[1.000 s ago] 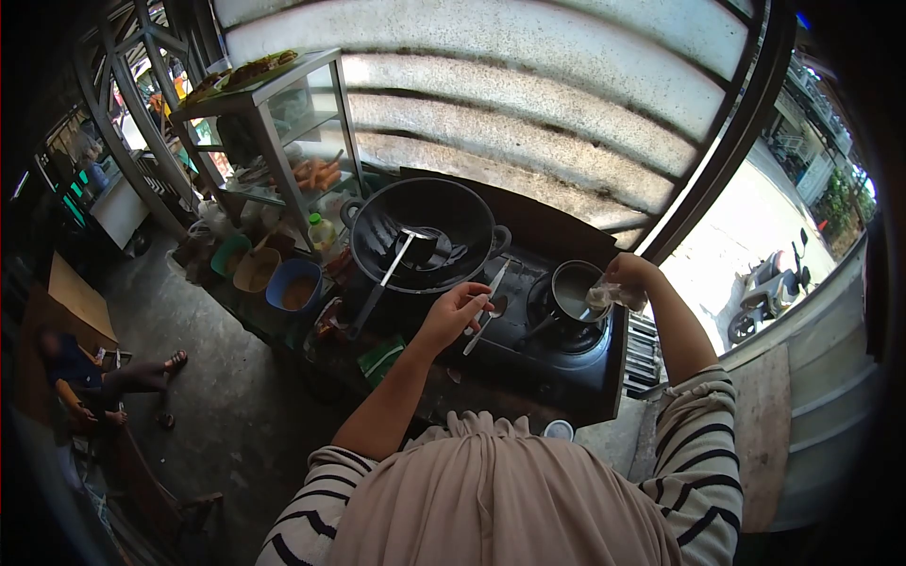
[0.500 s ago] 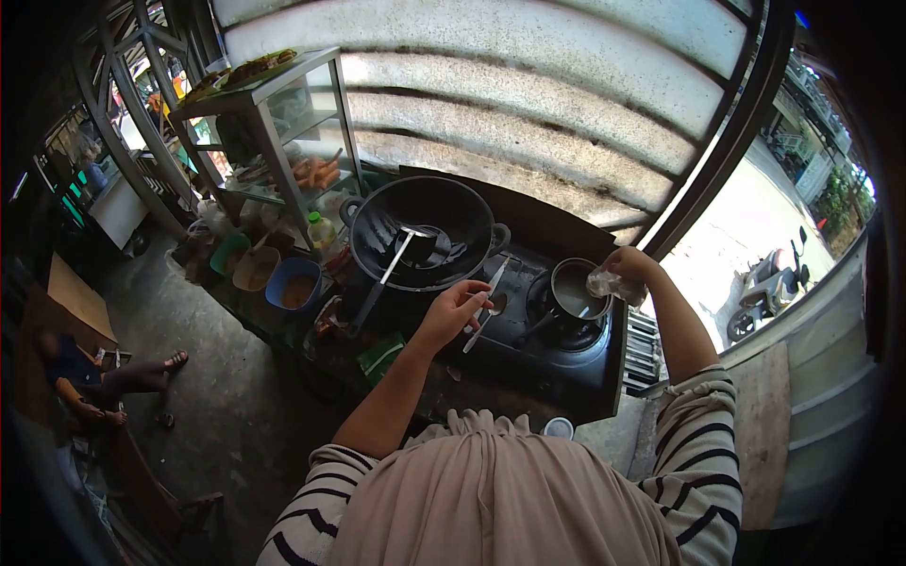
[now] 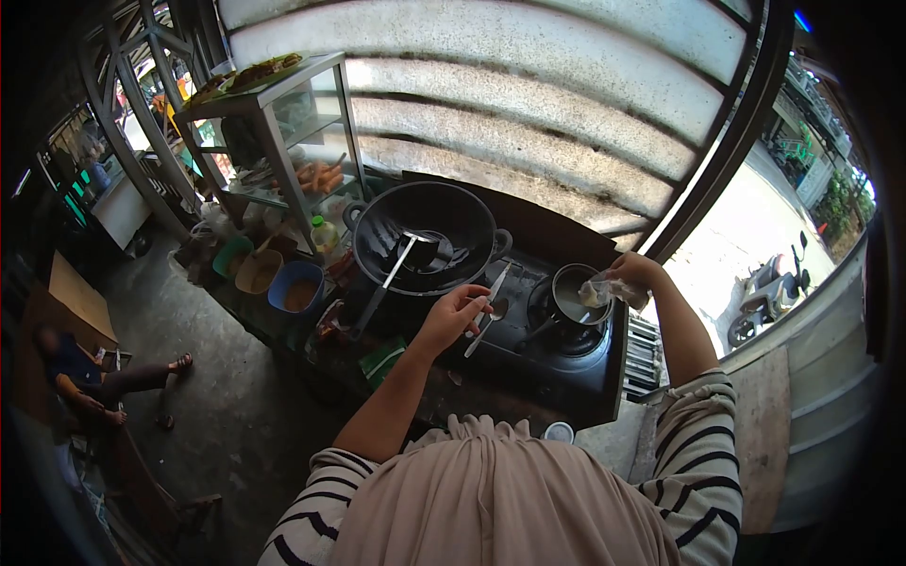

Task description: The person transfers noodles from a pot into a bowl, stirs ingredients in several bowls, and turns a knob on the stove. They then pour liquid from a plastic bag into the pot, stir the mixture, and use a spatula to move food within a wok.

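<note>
My right hand [image 3: 639, 271] is closed around a clear plastic bag [image 3: 618, 291], held over the right rim of a small saucepan [image 3: 569, 276]. A pale lump shows at the end of the bag, above the pan. The saucepan sits on the right burner of the black stove [image 3: 528, 373], with liquid in it. Fingers curled, my left hand [image 3: 453, 321] grips a slim knife [image 3: 497, 285] slanting across the stove's front. A spoon [image 3: 499, 308] shows beside the blade, at my fingertips. Behind this hand stands a large dark wok [image 3: 376, 212] with a long-handled turner [image 3: 400, 261] resting inside.
Left of the wok are a bottle with a green cap [image 3: 324, 236] and several bowls, including a blue bowl [image 3: 294, 286]. A glass display case [image 3: 307, 141] holds food behind them. A green packet [image 3: 382, 360] lies at the front edge. A person [image 3: 80, 377] sits at far left.
The bag in my right hand has moved a little left, further over the saucepan, and a pale lump now shows at its end. My left hand stays almost in place.
</note>
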The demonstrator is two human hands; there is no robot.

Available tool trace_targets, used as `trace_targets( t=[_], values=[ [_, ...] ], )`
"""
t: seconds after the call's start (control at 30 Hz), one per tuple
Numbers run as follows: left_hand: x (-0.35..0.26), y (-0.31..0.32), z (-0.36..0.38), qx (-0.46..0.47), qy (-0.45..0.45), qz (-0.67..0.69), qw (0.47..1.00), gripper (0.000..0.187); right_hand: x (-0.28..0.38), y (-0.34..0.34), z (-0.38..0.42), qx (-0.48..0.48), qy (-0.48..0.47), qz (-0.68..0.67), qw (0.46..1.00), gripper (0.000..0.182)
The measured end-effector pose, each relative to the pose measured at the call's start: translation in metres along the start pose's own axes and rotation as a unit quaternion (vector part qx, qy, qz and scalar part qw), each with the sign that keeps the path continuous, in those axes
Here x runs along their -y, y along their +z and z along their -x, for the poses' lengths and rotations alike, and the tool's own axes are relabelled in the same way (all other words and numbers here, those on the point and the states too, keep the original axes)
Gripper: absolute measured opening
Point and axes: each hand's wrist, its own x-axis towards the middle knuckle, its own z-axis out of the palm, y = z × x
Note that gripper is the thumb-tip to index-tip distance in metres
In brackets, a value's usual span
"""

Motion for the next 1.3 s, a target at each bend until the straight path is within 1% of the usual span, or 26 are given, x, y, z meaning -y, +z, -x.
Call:
trace_targets(
  t=[0.03, 0.17, 0.23, 0.33, 0.43, 0.47, 0.57, 0.6, 0.63, 0.7, 0.73, 0.77, 0.8, 0.83, 0.9, 0.93, 0.97, 1.0, 1.03, 1.07, 1.13, 1.17, 1.2, 1.23, 1.27, 1.3],
  values=[
    [0.000, 0.000, 0.000, 0.000, 0.000, 0.000, 1.000, 0.031, 0.000, -0.001, 0.000, -0.025, 0.003, -0.010, 1.000, 0.028],
    [-0.002, 0.000, 0.002, -0.002, -0.001, -0.003, 1.000, 0.031, -0.001, -0.003, -0.001, -0.003, 0.021, -0.013, 1.000, 0.030],
    [-0.001, 0.001, 0.003, -0.004, -0.003, -0.001, 1.000, 0.032, -0.004, -0.004, -0.003, -0.008, 0.029, -0.038, 0.999, 0.031],
    [0.001, 0.001, 0.003, -0.001, 0.002, -0.007, 1.000, 0.033, -0.005, 0.002, -0.003, -0.011, 0.039, -0.014, 0.999, 0.033],
    [0.002, 0.001, 0.002, 0.004, 0.003, -0.020, 1.000, 0.034, -0.006, 0.002, -0.001, -0.025, 0.051, -0.025, 0.998, 0.033],
    [0.001, 0.001, 0.002, 0.005, 0.003, -0.021, 1.000, 0.034, -0.006, 0.002, 0.000, -0.026, 0.051, -0.024, 0.998, 0.033],
    [0.005, 0.004, 0.003, 0.012, 0.006, -0.018, 1.000, 0.035, 0.007, 0.003, 0.005, -0.065, 0.007, -0.060, 0.996, 0.031],
    [0.006, 0.006, 0.002, 0.016, 0.012, -0.013, 1.000, 0.035, 0.017, 0.004, 0.003, -0.140, -0.058, -0.133, 0.979, 0.030],
    [0.000, 0.009, 0.001, 0.018, 0.013, -0.014, 1.000, 0.035, 0.034, 0.004, 0.006, -0.212, -0.122, -0.205, 0.948, 0.030],
    [-0.015, 0.020, 0.002, 0.076, -0.041, -0.030, 0.996, 0.043, 0.077, 0.004, 0.026, -0.223, -0.132, -0.294, 0.920, 0.027],
    [-0.015, 0.025, -0.001, 0.077, -0.041, -0.031, 0.996, 0.043, 0.098, 0.005, 0.038, -0.227, -0.142, -0.336, 0.903, 0.026],
    [-0.015, 0.032, -0.006, 0.057, -0.006, -0.041, 0.997, 0.043, 0.119, 0.006, 0.052, -0.228, -0.142, -0.336, 0.903, 0.026],
    [-0.016, 0.039, -0.010, 0.038, 0.030, -0.050, 0.998, 0.044, 0.140, 0.009, 0.066, -0.210, -0.182, -0.396, 0.875, 0.026],
    [-0.015, 0.046, -0.018, 0.039, 0.031, -0.051, 0.997, 0.044, 0.156, 0.013, 0.076, -0.190, -0.222, -0.452, 0.843, 0.025],
    [-0.015, 0.053, -0.032, 0.028, 0.247, -0.068, 0.966, 0.052, 0.179, 0.021, 0.090, -0.176, -0.253, -0.473, 0.825, 0.025],
    [-0.020, 0.053, -0.033, 0.030, 0.247, -0.068, 0.966, 0.052, 0.192, 0.025, 0.101, -0.177, -0.266, -0.487, 0.813, 0.025],
    [-0.028, 0.053, -0.031, 0.091, 0.145, -0.015, 0.985, 0.054, 0.198, 0.029, 0.105, -0.179, -0.265, -0.487, 0.813, 0.025],
    [-0.034, 0.053, -0.028, 0.151, 0.039, 0.038, 0.987, 0.056, 0.203, 0.032, 0.109, -0.190, -0.284, -0.500, 0.796, 0.025],
    [-0.037, 0.053, -0.027, 0.154, 0.039, 0.038, 0.987, 0.056, 0.204, 0.035, 0.112, -0.203, -0.302, -0.512, 0.778, 0.027],
    [-0.040, 0.052, -0.026, 0.148, 0.051, 0.045, 0.987, 0.053, 0.201, 0.038, 0.115, -0.206, -0.300, -0.512, 0.778, 0.027],
    [-0.047, 0.054, -0.023, 0.148, 0.063, 0.052, 0.986, 0.050, 0.194, 0.045, 0.122, -0.207, -0.312, -0.555, 0.743, 0.039],
    [-0.053, 0.056, -0.020, 0.142, 0.085, 0.109, 0.980, 0.046, 0.192, 0.053, 0.126, -0.211, -0.309, -0.555, 0.743, 0.039],
    [-0.057, 0.057, -0.018, 0.134, 0.106, 0.167, 0.971, 0.043, 0.190, 0.063, 0.131, -0.143, -0.287, -0.620, 0.716, 0.047],
    [-0.058, 0.058, -0.018, 0.139, 0.105, 0.167, 0.970, 0.043, 0.187, 0.075, 0.134, -0.074, -0.263, -0.679, 0.682, 0.056],
    [-0.060, 0.059, -0.018, 0.124, 0.096, 0.145, 0.977, 0.043, 0.180, 0.090, 0.133, -0.078, -0.261, -0.680, 0.681, 0.056],
    [-0.061, 0.058, -0.019, 0.109, 0.088, 0.121, 0.983, 0.043, 0.169, 0.107, 0.127, -0.036, -0.251, -0.684, 0.684, 0.061]
  ],
)
